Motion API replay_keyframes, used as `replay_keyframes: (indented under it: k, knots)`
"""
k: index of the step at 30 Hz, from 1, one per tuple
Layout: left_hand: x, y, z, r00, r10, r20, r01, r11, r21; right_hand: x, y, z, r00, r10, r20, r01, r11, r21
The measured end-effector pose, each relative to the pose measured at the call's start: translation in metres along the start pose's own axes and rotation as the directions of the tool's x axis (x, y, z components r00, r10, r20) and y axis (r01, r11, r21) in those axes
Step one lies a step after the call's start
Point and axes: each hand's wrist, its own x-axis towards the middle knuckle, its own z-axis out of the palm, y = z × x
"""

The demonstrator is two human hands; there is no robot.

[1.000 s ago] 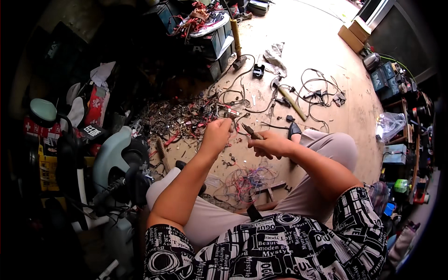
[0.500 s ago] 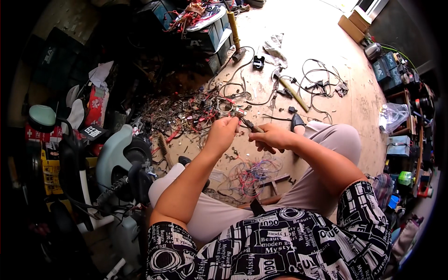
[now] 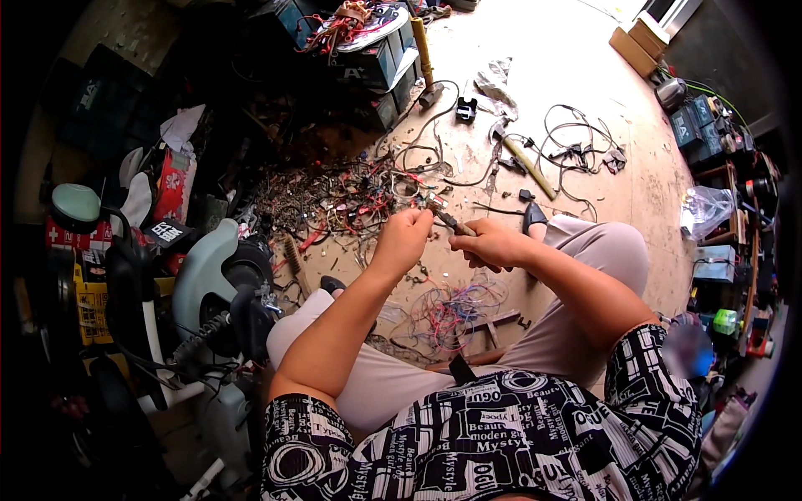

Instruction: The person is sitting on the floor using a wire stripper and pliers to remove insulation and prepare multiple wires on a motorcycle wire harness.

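The right hand [image 3: 494, 243] is holding dark pliers [image 3: 452, 223] toward the left hand [image 3: 406, 239].
Nearest, a tangle of thin coloured wires [image 3: 454, 314] is lying between the bent legs [image 3: 391, 391]. Beyond, the right hand's fingers are clamping around the pliers, whose handles the palm is hiding; the left hand's fingers are pressing together just beside the tool's tip, perhaps on something too small to make out. Farther off, a scrap heap [image 3: 327, 197] and dark boxes [image 3: 372, 79] are fading into shadow.

The pliers [image 3: 452, 222] look like dull metal, the trousers [image 3: 380, 386] matt cloth, the bag [image 3: 710, 210] glossy plastic.
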Motion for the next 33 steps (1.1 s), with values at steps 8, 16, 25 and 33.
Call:
replay_keyframes:
  k: [8, 16, 25, 33]
  knots:
    - [0.0, 0.001, 0.001, 1.0, 0.029, 0.003, -0.029, 1.0, -0.004, 0.002, 0.004, 0.0, 1.0, 0.016, 0.0, -0.016, 1.0, 0.013]
    - [-0.002, -0.005, 0.002, 0.998, 0.064, 0.011, -0.063, 0.997, -0.04, -0.005, -0.007, 0.002, 0.998, 0.032, -0.06, -0.041, 0.985, -0.165]
    - [-0.007, 0.0, 0.001, 0.997, 0.075, 0.008, -0.075, 0.993, 0.09, -0.002, 0.004, 0.012, 0.983, -0.078, -0.165, -0.005, 0.894, -0.449]
    - [-0.003, -0.004, -0.008, 0.999, 0.023, -0.025, -0.021, 0.997, 0.079, 0.002, 0.009, 0.01, 0.999, 0.018, 0.047, -0.02, 0.998, 0.052]
